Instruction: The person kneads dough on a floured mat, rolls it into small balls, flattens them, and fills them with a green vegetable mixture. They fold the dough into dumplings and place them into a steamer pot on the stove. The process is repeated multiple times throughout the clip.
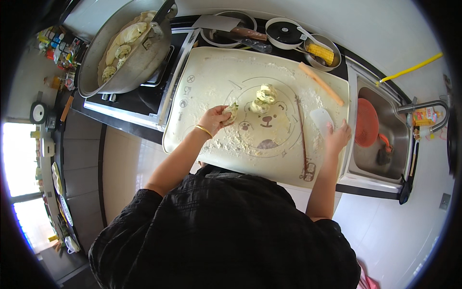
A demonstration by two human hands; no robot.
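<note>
Between the fingers of my left hand (216,119) is a small piece of dough with green bits (231,113), held over the left half of the floured silicone mat (202,72). Two more dough pieces (265,94) lie close together near the mat's middle, above the printed bear face. At the right side, my right hand (338,136) has its fingers apart. Its thumb is at the lower edge of a white plastic dough scraper (321,120), which appears to lie on the mat. A thin brown chopstick (301,132) lies left of the scraper.
A wooden rolling pin (321,83) slants across the mat's upper right. On the left, a large metal pot (140,68) on the stove holds shaped dough. Behind the mat are a cleaver (220,23) and a bowl with corn (319,52). A sink (393,119) with a red colander (366,123) is right.
</note>
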